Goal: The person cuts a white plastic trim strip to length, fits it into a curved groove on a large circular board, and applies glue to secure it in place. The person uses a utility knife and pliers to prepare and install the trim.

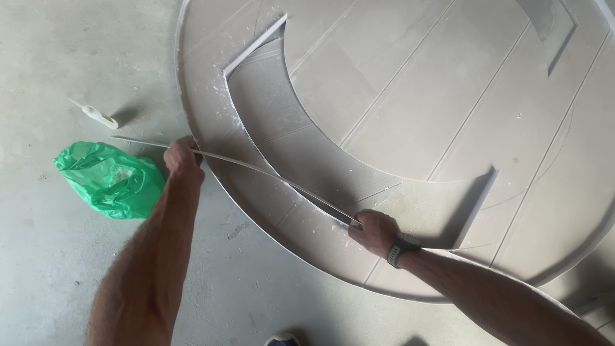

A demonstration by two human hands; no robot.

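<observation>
A thin, flexible white strip (256, 169) bows across the lower left of a large round grey board assembly (448, 96) that lies on the floor. My left hand (181, 156) grips the strip near its left end, at the outer rim of the board. My right hand (375, 230), with a dark wristwatch (401, 248) on its wrist, pinches the strip's right end against the inner edge of a curved recessed channel (282, 128). White dust and crumbs lie along the channel.
A crumpled green plastic bag (110, 179) lies on the concrete floor (77, 70) just left of my left arm. A small white tube with a pointed nozzle (96, 115) rests further back. The toe of a shoe (282, 338) shows at the bottom edge.
</observation>
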